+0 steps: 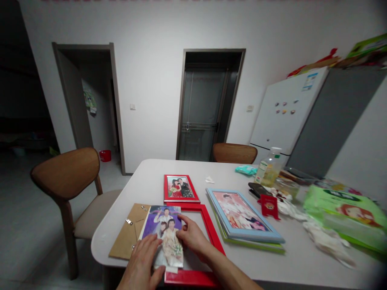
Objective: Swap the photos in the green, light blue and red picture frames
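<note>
A wedding photo (169, 231) with a purple background lies between my hands, partly over a brown frame backing board (123, 237) with metal clips. My left hand (141, 262) holds the photo's lower left side, fingers along the edge and thumb near the bottom corner. On the opposite side, my right hand (193, 237) grips the right edge with bent fingers. Underneath, partly hidden by the photo and my right forearm, is an empty red picture frame (208, 225). A pale strip shows under the photo's lower edge.
Beyond the red frame lies a smaller framed photo (181, 189). Stacked frames, a light blue one (248, 233) on top, lie to the right. Farther right are a red packet (269, 206), a bottle (267, 169), crumpled tissues (326, 241) and a green tissue pack (344, 213). Chairs (69, 171) stand around the table.
</note>
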A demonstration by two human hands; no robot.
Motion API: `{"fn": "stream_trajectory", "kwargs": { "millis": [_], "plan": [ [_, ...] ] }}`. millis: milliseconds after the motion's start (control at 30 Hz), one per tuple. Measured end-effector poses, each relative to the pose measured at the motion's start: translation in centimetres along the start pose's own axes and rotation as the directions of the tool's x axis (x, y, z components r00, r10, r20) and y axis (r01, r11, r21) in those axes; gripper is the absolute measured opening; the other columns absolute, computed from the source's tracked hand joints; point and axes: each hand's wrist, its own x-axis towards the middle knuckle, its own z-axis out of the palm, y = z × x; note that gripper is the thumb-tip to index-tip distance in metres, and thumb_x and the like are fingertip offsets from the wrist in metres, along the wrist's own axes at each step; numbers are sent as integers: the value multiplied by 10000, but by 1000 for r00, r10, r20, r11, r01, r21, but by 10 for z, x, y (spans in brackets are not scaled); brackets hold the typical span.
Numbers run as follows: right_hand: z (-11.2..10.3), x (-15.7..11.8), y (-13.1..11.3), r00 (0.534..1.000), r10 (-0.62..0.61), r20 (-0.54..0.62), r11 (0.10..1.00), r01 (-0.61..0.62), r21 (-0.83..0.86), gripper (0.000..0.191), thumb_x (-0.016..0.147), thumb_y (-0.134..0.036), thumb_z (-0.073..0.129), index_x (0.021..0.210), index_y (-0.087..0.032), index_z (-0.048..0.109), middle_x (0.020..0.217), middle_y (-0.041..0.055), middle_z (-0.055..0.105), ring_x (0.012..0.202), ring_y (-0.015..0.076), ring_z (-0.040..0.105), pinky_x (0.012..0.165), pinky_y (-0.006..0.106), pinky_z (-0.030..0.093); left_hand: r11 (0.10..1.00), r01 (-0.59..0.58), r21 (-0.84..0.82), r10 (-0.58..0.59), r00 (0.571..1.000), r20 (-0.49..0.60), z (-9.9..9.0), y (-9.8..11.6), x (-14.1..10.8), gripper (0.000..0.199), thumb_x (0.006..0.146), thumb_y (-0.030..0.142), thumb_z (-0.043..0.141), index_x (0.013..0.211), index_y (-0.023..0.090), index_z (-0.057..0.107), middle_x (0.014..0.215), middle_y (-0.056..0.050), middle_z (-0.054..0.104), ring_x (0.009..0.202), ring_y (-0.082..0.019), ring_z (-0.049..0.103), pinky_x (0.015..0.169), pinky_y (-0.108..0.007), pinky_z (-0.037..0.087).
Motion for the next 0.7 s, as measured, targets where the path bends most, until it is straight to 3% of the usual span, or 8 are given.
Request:
{"fn": "stream_trajectory", "kwargs": {
  "millis": [167, 300, 367, 467, 567, 633, 700],
  "plan": [
    [12, -2, -21, 999, -26, -35, 947, 36, 319, 610, 560, -72, 456, 1161, -112, 361, 578, -54, 521, 473, 70, 451, 461, 175, 351, 997, -77, -12, 76, 997, -12, 7, 1, 5, 671, 543, 98, 519, 1201, 192, 424, 1295, -108, 376, 1180, -289, 332, 953, -480, 295],
    [14, -11, -49, 990, -127, -61, 899, 141, 414, 598, 611, -171, 547, 1179, -163, 360, 584, -65, 509, 470, 64, 441, 450, 175, 346, 976, -151, -160, 115, 970, -215, 9, 6, 18, 648, 560, 31, 406, 1186, 194, 445, 1267, -73, 427, 1170, -231, 362, 977, -432, 283],
    [12, -15, -59, 979, -178, -101, 877, 205, 435, 569, 666, -289, 550, 1189, -184, 353, 599, -59, 509, 477, 72, 459, 454, 190, 365, 934, -145, -327, 40, 951, -308, 3, 14, 24, 514, 663, 69, 394, 1148, 210, 486, 1193, -53, 513, 1111, -202, 442, 954, -371, 335],
    [5, -19, -59, 965, -160, -209, 879, 236, 415, 535, 691, -392, 538, 1167, -205, 381, 797, 10, 572, 639, 113, 546, 541, 227, 423, 769, -10, -639, -266, 904, -334, -7, 30, 32, 290, 771, 247, 446, 1026, 195, 574, 1000, -53, 639, 955, -211, 565, 848, -328, 436],
    [1, -21, -43, 975, 38, -219, 892, 65, 447, 445, 669, -409, 563, 1048, -191, 481, 923, 54, 583, 751, 144, 566, 576, 239, 433, 496, 28, -868, -517, 812, -269, -10, 46, 38, 312, 711, 386, 555, 920, 162, 617, 893, -54, 674, 876, -231, 601, 785, -315, 469],
    [1, -22, -32, 989, 109, -100, 833, -36, 553, 394, 669, -424, 555, 970, -172, 513, 901, 67, 606, 743, 157, 580, 573, 256, 441, 342, 21, -939, -588, 784, -197, -7, 56, 39, 361, 654, 415, 612, 898, 150, 626, 876, -56, 680, 882, -240, 599, 785, -315, 468],
    [-1, -23, -27, 997, 58, -49, 757, -12, 654, 386, 659, -419, 562, 947, -165, 513, 856, 70, 630, 731, 174, 593, 586, 280, 454, 274, 37, -961, -587, 798, -137, -3, 63, 40, 386, 626, 415, 640, 902, 145, 625, 887, -60, 678, 921, -243, 582, 813, -313, 453]
  ]
}}
